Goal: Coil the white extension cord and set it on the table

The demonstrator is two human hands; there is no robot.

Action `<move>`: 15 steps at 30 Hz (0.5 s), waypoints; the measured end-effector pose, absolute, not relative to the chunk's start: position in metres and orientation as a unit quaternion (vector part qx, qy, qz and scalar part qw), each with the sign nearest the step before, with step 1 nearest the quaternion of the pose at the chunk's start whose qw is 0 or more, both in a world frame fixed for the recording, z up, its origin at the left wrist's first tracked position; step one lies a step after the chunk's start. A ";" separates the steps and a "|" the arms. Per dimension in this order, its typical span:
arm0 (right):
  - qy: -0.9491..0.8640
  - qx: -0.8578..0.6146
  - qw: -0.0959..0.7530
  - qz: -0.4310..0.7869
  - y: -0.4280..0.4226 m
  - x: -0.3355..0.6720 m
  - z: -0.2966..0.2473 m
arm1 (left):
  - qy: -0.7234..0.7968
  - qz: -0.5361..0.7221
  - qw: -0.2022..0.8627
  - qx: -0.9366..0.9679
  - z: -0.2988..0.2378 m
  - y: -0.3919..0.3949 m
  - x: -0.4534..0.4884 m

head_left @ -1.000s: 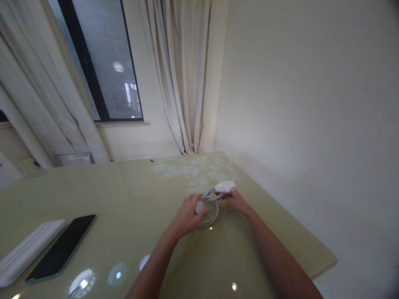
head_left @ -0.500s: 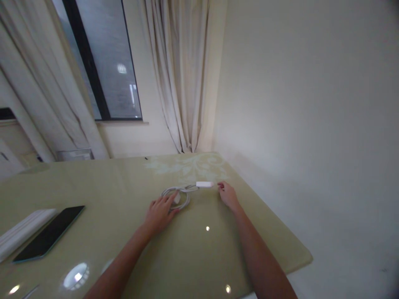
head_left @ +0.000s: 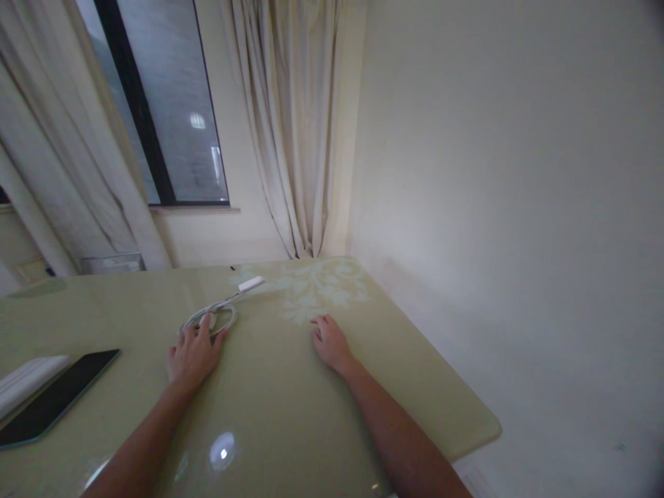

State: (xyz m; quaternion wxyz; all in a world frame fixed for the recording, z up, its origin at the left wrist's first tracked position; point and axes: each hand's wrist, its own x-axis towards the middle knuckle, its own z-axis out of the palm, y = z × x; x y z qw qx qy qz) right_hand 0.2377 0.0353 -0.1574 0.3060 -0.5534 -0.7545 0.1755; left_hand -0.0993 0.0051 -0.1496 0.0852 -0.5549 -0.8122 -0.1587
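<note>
A white coiled cable [head_left: 214, 315] with a small white adapter block [head_left: 250, 283] at its far end lies on the glossy yellow-green table [head_left: 290, 401]. My left hand [head_left: 191, 353] rests flat on the table with its fingers spread, the fingertips lying on the near side of the coil. My right hand [head_left: 329, 341] lies palm down on the bare table well to the right of the cable, fingers loosely stretched and holding nothing.
A black phone [head_left: 54, 395] and a white flat object [head_left: 23, 377] lie at the left edge. Curtains [head_left: 290, 124] and a dark window [head_left: 155, 104] stand behind the table. A plain wall [head_left: 508, 207] runs close along the right table edge.
My right hand let go of the adapter block, which now lies on the table. My left hand slid the coiled cable leftward and farther away. My right hand drew back onto the table.
</note>
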 end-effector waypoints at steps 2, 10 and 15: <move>-0.762 -0.543 0.305 0.174 0.035 0.238 -0.157 | -0.810 -0.172 0.095 -0.553 -0.155 0.002 -0.098; -0.781 -0.528 0.290 0.167 0.040 0.236 -0.155 | -0.776 -0.182 0.129 -0.590 -0.157 -0.007 -0.102; -0.791 -0.520 0.281 0.159 0.038 0.233 -0.154 | -0.710 -0.246 0.109 -0.651 -0.166 0.000 -0.103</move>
